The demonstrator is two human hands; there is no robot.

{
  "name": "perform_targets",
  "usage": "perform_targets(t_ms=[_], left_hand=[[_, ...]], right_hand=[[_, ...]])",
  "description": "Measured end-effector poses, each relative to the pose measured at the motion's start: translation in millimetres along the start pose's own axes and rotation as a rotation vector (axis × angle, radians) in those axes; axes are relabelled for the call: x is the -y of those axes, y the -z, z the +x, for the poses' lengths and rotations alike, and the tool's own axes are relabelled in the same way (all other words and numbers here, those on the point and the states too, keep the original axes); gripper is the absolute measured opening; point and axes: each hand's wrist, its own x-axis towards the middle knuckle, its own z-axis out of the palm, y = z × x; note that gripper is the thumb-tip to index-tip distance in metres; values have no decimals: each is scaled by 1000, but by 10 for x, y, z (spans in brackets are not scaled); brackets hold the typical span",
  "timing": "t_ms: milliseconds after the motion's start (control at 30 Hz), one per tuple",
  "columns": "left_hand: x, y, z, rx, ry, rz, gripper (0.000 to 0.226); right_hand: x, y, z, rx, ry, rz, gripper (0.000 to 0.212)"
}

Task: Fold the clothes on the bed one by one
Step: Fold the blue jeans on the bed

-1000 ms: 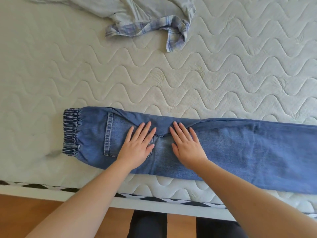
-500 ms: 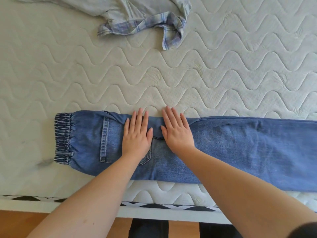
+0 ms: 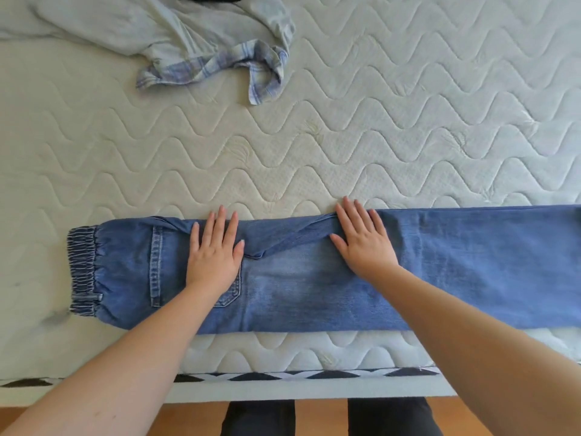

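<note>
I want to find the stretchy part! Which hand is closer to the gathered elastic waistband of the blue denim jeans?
Left. The left hand lies flat beside the gathered elastic waistband; the right hand presses farther along the legs.

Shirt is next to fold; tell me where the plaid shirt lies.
Head view: the plaid shirt lies crumpled at the upper left of the mattress, beyond the jeans, apart from them.

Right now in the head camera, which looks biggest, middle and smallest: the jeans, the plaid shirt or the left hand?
1. jeans, biggest even though cut off at the right edge
2. plaid shirt, farther away
3. left hand
</note>
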Motion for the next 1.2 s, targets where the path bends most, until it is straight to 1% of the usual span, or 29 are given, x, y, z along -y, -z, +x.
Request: perform_targets(t_ms=[100,200,333,467,567,667,767,833,933,1000,1033,1100,1133,1200], left_hand=[[-186,192,68,-4,-132,-14,62],[-580,377,166,-17,-220,-67,62],[-1326,558,304,6,-344,-112,64],[-2203,577,344,8,-541,-96,58],[-2857,513,306,41,-660,-77,62],[-3442,398,305,85,-737,31,65],[-3833,263,329,109,-787,167,68],[-3977,184,348,127,-806,209,70],[-4071,100,365,182,-794,217,72],[-4077,70,367,191,-786,219,73],[-4076,69,374,189,-789,224,73],[-4074,96,390,203,-791,223,72],[-4076,114,397,217,-792,224,72],[-4094,144,412,247,-792,226,73]], right_hand=[[-173,157,-177,-61,4,91,62],[-552,254,-446,-143,-70,187,57],[-1275,302,-874,-214,-314,287,56],[-2099,317,-1250,-199,-626,360,59],[-2685,329,-1430,-173,-791,382,62],[-3153,315,-1566,-111,-908,459,73],[-3409,259,-1602,-81,-882,549,82],[-3516,222,-1586,-89,-882,563,80],[-3657,204,-1534,-157,-917,641,63],[-3743,234,-1508,-181,-931,730,49],[-3774,270,-1500,-166,-928,773,39],[-3793,383,-1485,-72,-877,789,22],[-3786,453,-1482,-25,-840,788,18],[-3722,624,-1490,22,-777,833,17]])
